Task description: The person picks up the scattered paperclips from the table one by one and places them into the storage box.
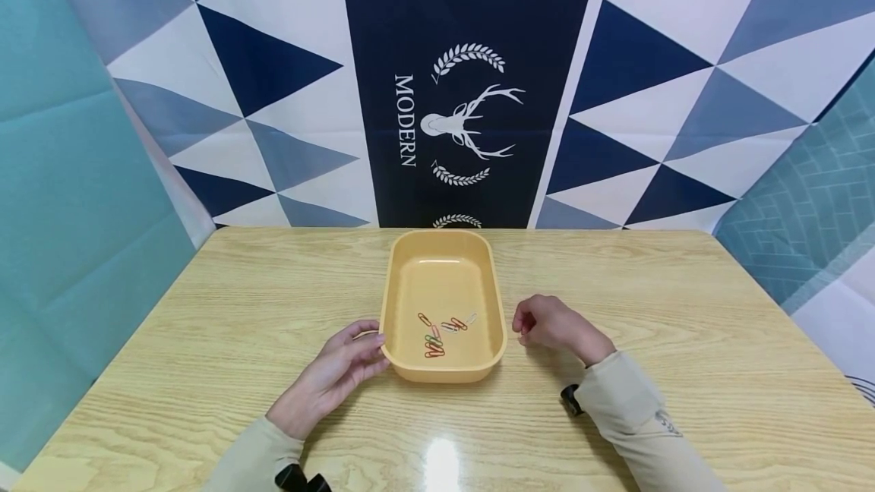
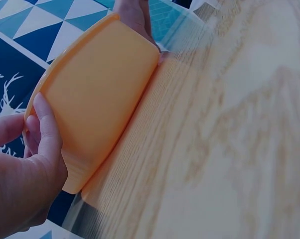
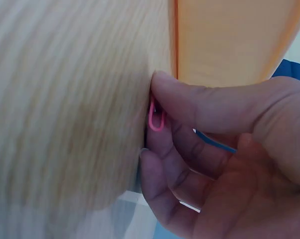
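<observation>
A yellow plastic tray point(image 1: 440, 279) stands on the table with several coloured paper clips point(image 1: 434, 353) lying in its near half. My left hand point(image 1: 335, 367) is at the tray's near left corner. The left wrist view shows the thumb and fingers pinching the rim of the tray point(image 2: 100, 84). To the right of the tray, low over the table, is my right hand point(image 1: 550, 323). Between its thumb and index finger it pinches a pink paper clip point(image 3: 156, 129), whose upper part is hidden by the thumb.
The wooden table point(image 1: 273, 279) extends on both sides of the tray. A patterned cloth point(image 1: 294, 97) with triangles and a deer head hangs behind the table's far edge. Teal sheets point(image 1: 82, 249) border the left and right sides.
</observation>
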`<state>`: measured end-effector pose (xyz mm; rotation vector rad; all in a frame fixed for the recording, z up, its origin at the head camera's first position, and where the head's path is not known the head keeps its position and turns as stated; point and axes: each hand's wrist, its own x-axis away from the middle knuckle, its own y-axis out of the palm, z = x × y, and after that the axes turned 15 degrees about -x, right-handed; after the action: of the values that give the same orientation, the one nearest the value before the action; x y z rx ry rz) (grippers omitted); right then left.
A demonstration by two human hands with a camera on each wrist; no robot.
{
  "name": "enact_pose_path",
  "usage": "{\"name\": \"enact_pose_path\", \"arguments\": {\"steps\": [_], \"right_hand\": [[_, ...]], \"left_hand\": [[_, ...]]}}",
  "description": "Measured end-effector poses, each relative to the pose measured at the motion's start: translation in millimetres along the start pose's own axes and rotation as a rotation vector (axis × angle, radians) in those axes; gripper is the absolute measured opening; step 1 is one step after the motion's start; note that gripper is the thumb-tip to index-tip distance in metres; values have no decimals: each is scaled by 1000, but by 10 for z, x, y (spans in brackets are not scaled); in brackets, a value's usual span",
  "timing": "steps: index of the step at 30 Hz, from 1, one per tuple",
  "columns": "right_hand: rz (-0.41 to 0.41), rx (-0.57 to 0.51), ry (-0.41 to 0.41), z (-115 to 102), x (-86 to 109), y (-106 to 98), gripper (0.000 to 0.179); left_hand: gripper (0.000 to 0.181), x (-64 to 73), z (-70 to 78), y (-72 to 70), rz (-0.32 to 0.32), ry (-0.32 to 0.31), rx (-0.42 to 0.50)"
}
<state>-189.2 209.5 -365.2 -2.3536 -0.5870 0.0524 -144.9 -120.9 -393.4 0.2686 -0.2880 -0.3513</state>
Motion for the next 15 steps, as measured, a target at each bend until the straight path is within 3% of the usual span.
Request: {"name": "enact_pose_path", "arguments": {"steps": [8,15], "right_hand": [[-72,50,-57,31,40,-92,15],[-66,-41,21,46,54,-177,13]], "left_hand": [[30,4,-4,-6,9,-6,-26],[34,5,-4,-12,10,-11,-37]]}}
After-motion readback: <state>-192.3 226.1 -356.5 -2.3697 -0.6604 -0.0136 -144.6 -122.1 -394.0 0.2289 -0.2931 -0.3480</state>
